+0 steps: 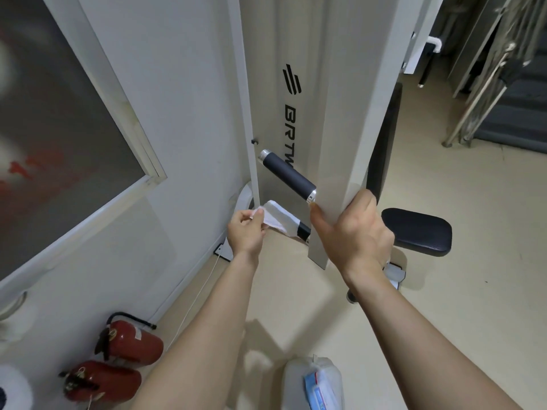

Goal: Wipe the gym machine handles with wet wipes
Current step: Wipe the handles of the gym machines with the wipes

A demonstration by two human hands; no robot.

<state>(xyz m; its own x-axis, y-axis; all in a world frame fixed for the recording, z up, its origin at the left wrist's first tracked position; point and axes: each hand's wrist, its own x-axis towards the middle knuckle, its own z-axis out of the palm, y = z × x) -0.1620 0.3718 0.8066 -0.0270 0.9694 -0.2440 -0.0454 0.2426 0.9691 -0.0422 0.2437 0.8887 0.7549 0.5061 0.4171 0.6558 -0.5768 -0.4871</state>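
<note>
Black letters reading "BRTW" are printed lengthwise on the white machine column in the upper middle of the frame. Any further letters are hidden by the dark handle. A black striped logo is set above them. The labels on the red fire extinguishers at lower left and on the blue packet at the bottom edge cannot be read.

Upper handle: above lower handle, left of post.
Seat: right of post.
Extinguishers: on floor, left.

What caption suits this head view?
Left hand holds a wet wipe on the lower handle; right hand grips the machine's white bar.
</note>
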